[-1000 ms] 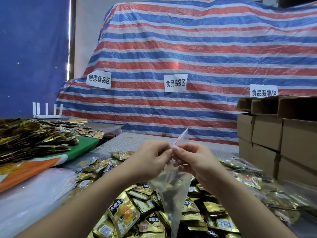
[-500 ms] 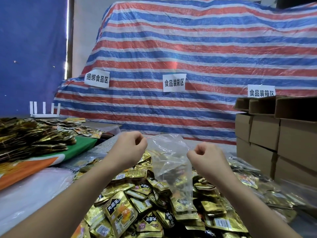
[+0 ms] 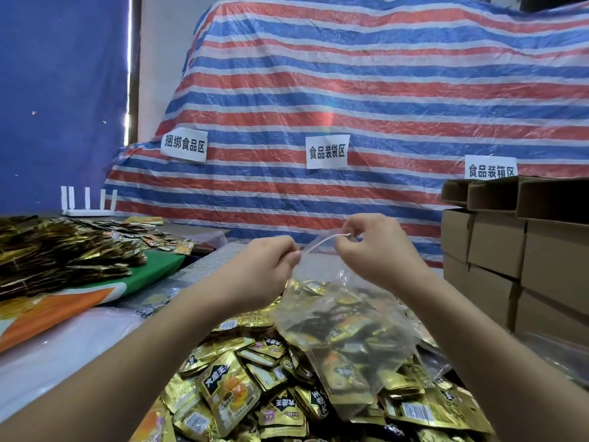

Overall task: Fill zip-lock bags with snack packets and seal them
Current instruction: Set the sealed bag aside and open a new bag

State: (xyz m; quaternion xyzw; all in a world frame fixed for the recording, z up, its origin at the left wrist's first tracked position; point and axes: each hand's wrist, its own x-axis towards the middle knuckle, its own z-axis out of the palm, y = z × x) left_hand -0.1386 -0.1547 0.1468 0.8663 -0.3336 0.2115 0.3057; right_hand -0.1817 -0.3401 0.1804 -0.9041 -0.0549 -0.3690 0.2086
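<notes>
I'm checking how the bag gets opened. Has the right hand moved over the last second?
Yes. The right hand has risen and shifted right, toward the cardboard boxes.

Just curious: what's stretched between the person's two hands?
In the head view, the zip-lock bag's mouth spans from left hand to right hand.

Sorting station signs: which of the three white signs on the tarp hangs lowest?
The right sign, just above the cardboard boxes; the left sign and middle sign hang higher.
</notes>
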